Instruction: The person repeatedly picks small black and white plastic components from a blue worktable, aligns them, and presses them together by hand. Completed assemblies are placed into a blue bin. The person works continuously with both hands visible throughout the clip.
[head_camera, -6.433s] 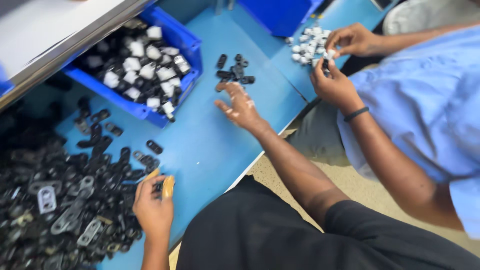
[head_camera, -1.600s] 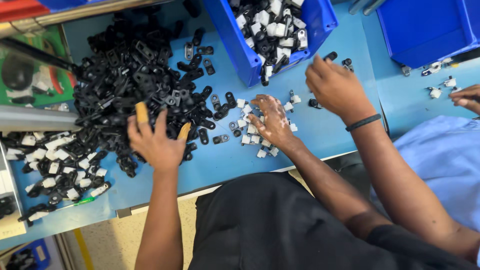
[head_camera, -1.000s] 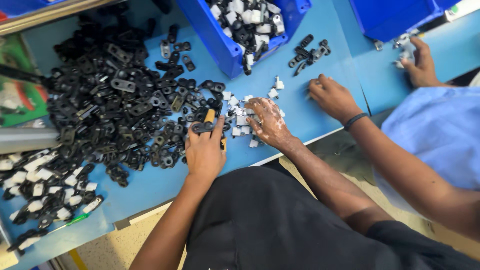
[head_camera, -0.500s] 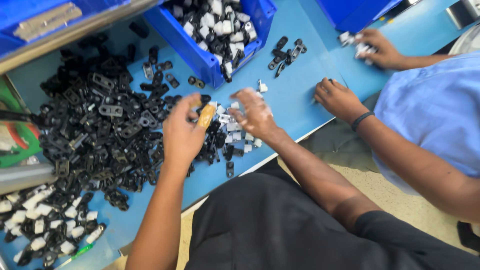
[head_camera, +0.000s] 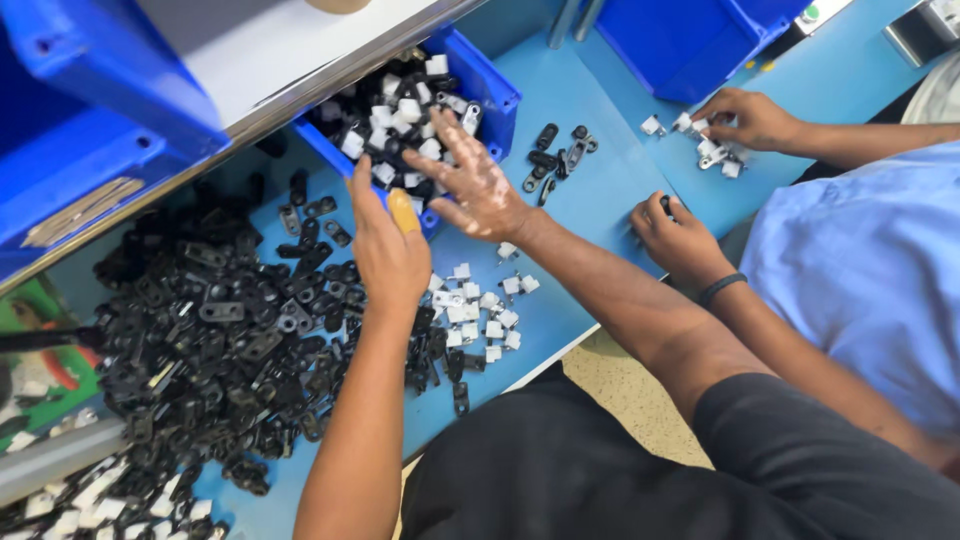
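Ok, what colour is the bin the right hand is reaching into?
Blue: the bin under the right hand, seen in the head view.

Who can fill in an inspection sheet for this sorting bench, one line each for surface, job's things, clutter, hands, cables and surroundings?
Surface: blue worktable, largely covered with parts.
Job's things: blue bin holding mixed white and black pieces; small white clips loose near the table edge.
Clutter: big heap of black plastic clips; few more black clips right of the bin.
Hands: left hand over the heap by the bin's corner, a yellow cover on one finger; right hand spread at the bin's open front.
Cables: nothing seen.
Surroundings: co-worker's hands handle small parts on the right; second blue bin behind.
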